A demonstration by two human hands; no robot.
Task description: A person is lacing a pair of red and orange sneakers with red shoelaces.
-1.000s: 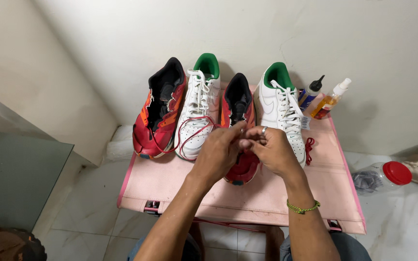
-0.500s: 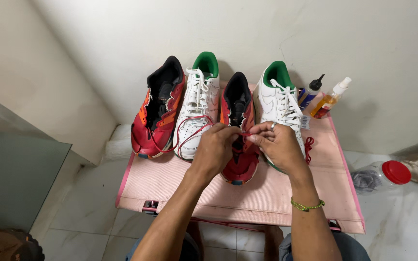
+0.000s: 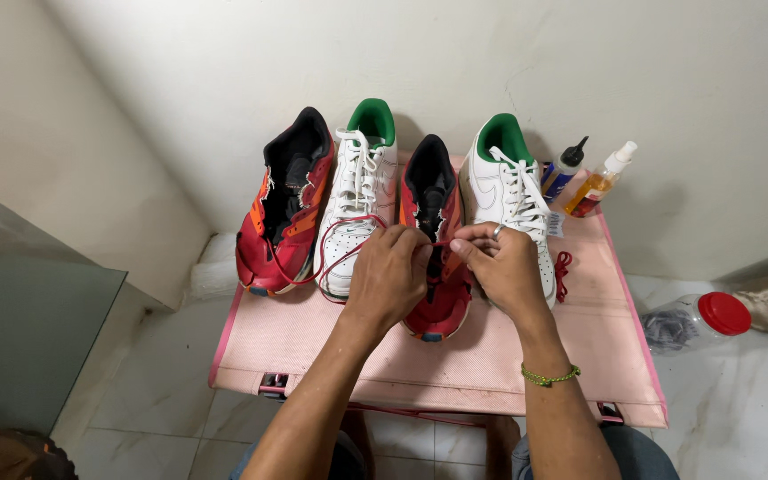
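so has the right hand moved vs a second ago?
Yes. The right hand has shifted up toward the right white shoe, away from the pink table's near edge.

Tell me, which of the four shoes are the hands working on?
The red shoe second from the right, between the two white ones. Both the left hand and right hand are over it, pulling its red lace; the others sit untouched.

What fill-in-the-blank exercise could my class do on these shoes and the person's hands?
1. Both hands, left hand and right hand, work a ____ lace over the red shoe.
2. The white shoes have ____ linings.
3. The table has a ____ top.
4. The clear jar on the floor has a ____ lid.

Missing words: red; green; pink; red
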